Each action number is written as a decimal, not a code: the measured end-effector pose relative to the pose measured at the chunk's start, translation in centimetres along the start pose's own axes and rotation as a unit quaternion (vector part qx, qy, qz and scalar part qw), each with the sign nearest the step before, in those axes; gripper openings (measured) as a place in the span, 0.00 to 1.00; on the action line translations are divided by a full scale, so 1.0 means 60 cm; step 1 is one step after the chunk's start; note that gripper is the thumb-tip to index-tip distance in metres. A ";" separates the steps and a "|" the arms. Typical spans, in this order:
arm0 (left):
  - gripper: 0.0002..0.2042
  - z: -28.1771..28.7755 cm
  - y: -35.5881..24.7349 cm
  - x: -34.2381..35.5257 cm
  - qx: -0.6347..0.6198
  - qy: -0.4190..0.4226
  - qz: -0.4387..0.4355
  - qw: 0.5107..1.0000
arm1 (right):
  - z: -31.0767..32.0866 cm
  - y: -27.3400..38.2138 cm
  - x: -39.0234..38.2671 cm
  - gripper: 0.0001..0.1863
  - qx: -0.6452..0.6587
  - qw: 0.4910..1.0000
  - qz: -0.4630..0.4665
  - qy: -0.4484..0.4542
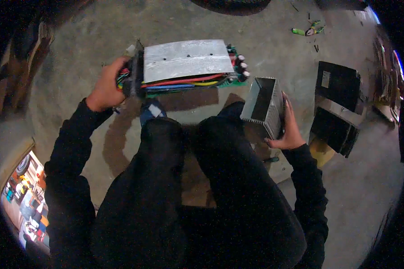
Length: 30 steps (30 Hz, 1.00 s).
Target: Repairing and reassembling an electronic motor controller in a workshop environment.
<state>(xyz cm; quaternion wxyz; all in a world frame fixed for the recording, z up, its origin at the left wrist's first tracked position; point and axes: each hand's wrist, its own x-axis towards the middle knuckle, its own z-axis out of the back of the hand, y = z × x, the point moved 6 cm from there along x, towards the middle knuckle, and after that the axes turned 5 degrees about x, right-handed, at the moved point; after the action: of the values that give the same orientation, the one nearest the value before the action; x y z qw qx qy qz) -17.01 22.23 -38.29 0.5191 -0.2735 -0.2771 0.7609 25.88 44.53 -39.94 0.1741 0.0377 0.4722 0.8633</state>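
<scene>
My left hand (107,85) grips the wire end of an electronic board unit (188,60). The unit has a flat grey metal plate on top, a green circuit board with dark capacitors at its right edge, and red, yellow and blue wires along its near side. It is held level above the concrete floor, in front of my knees. My right hand (291,127) holds a ribbed grey metal housing (265,105), a hollow rectangular sleeve with its open end facing up. The housing is just to the right of the board and apart from it.
I sit with dark-trousered legs (175,179) and a blue shoe (150,112) below the board. Black metal boxes (339,101) lie on the floor at the right. Green-handled pliers (309,30) lie far right at the back. A tyre edge (231,4) shows at the top.
</scene>
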 end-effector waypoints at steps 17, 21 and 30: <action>0.48 0.171 -0.150 -0.052 0.060 -0.006 -0.214 0.975 | 0.072 -0.032 -0.045 0.56 0.391 0.907 -0.113 -0.108; 0.48 0.171 -0.156 -0.045 0.218 0.086 -0.110 0.966 | 0.074 -0.030 -0.052 0.51 0.438 0.883 -0.139 -0.098; 0.42 0.167 -0.149 -0.052 0.212 -0.007 -0.205 0.955 | 0.076 0.135 0.041 0.66 -0.039 0.988 0.147 0.036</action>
<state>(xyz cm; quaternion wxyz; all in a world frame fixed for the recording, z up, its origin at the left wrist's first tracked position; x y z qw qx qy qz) -17.42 20.68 -24.59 0.7080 -0.0889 -0.1629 0.6814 22.48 45.01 -30.94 0.0299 0.0690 0.4332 0.8982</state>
